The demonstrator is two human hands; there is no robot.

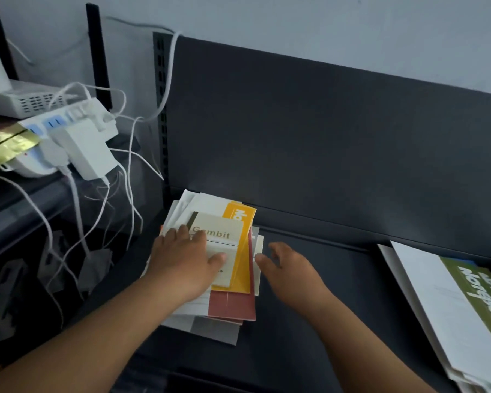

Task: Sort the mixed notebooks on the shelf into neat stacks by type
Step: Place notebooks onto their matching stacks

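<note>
A mixed pile of notebooks lies on the dark shelf (323, 279) at centre left. On top is a small cream "Gambit" notebook (224, 236), under it a yellow notebook (243, 268), then a dark red one (233, 306) and white and grey ones (207, 327). My left hand (184, 256) rests flat on the cream notebook, thumb on its cover. My right hand (289, 268) hovers at the pile's right edge with relaxed fingers, its fingertips close to the edge, holding nothing.
A stack of larger white notebooks with a green band (459, 302) lies at the shelf's right end. Left of the shelf, a white power strip with an adapter (80, 140) and tangled white cables (125, 177) hang over a lower rack. The shelf's dark back panel (323, 137) rises behind.
</note>
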